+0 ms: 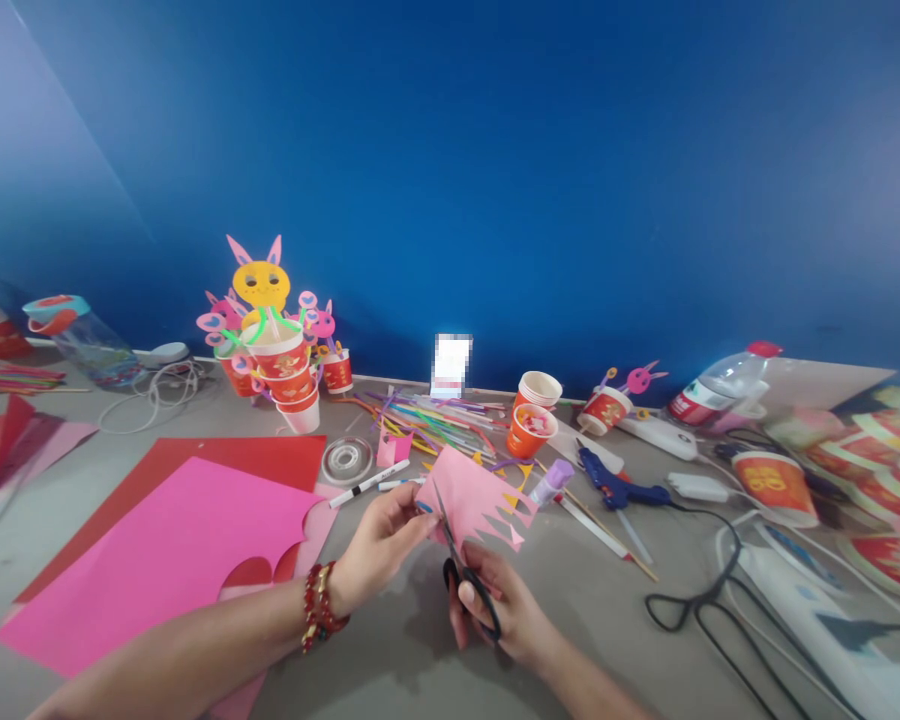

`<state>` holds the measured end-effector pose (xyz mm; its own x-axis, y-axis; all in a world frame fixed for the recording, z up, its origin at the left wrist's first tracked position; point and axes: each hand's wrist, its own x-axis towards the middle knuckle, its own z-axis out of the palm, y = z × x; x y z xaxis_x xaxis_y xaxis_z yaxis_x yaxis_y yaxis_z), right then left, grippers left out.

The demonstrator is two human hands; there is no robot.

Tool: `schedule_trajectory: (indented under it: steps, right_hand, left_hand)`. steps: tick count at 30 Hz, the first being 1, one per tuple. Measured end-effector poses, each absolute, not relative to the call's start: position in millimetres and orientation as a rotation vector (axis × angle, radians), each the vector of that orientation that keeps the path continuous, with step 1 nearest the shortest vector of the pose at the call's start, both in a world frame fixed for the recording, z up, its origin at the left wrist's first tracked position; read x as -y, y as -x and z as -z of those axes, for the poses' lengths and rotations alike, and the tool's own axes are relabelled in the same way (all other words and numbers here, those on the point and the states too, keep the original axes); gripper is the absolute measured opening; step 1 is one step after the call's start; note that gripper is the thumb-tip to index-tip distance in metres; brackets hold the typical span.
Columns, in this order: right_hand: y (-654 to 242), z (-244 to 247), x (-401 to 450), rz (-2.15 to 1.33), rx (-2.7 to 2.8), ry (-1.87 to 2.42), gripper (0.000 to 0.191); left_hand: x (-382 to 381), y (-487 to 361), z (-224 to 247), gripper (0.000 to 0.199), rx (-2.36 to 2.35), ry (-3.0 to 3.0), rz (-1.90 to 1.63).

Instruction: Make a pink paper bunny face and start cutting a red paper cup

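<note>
Between my hands is a piece of light pink paper with jagged cuts along its right edge. My left hand pinches its left side, where a small blue shape shows by the fingertips. In my right hand is a pair of black-handled scissors, fingers through the loops, its blades lying at the paper's lower left. A marker lies just beyond my left hand. To the left of that hand are a bright pink sheet with curved cutouts and a red sheet under it.
Decorated paper cups with rabbit faces stand at the back left. Colourful pipe cleaners lie along the middle. Farther right are orange cups, a glue stick, a blue glue gun, a bottle and looping cables.
</note>
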<state>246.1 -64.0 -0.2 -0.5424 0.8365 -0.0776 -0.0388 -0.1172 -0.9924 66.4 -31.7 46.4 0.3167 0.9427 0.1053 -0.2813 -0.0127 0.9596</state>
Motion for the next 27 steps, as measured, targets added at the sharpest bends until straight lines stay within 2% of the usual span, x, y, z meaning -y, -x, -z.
schedule_trajectory:
  steps: [27]
  right_hand:
    - [-251.7, -0.7, 59.3, -1.724, 1.548, 0.929, 0.057]
  left_hand:
    - [25.0, -61.0, -53.2, 0.026, -0.694, -1.226, -1.054]
